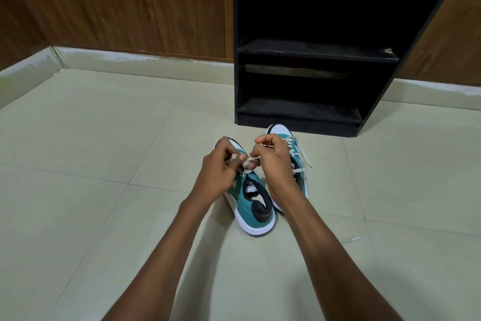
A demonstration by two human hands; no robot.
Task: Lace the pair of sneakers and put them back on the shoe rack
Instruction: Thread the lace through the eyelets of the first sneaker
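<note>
Two teal sneakers with white soles stand side by side on the tiled floor, toes pointing away from me. Over the left sneaker (253, 205) my left hand (220, 168) and my right hand (273, 158) meet, each pinching a piece of its white lace (250, 164) above the upper eyelets. The right sneaker (296, 154) is partly hidden behind my right hand; its lace is threaded and the loose ends trail to the right. The black shoe rack (312, 55) stands just beyond the shoes, its shelves holding nothing that I can see.
Pale floor tiles (104, 164) spread to the left and in front. A wooden wall (117, 3) with a pale skirting runs behind. A small white scrap (351, 239) lies on the floor to the right of my right forearm.
</note>
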